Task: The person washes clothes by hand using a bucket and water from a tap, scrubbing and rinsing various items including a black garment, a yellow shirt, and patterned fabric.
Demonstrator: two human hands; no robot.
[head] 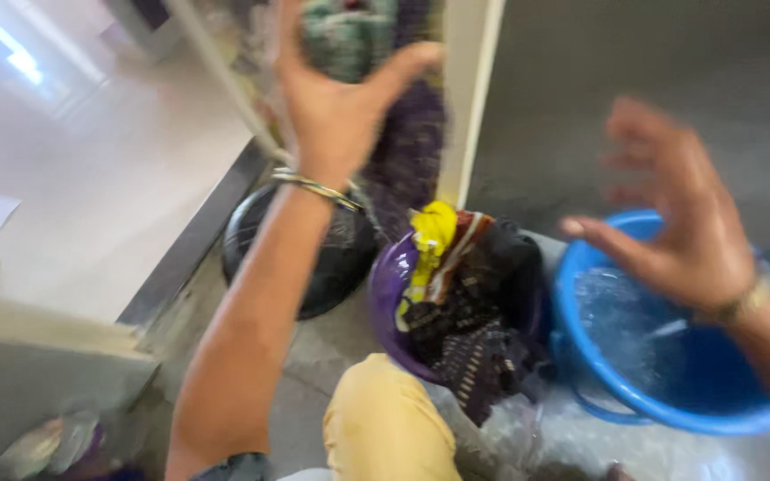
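Left hand (pixel 336 102) raised, closed on a dark purple cloth (pixel 407 147) hanging near the pale door frame (pixel 467 98); right hand (pixel 679 218) open, fingers spread, empty, above the blue tub (pixel 661 401) of water; between them, purple basin (pixel 389 294) heaped with clothes (pixel 470 303); black tub (pixel 336 263) behind.
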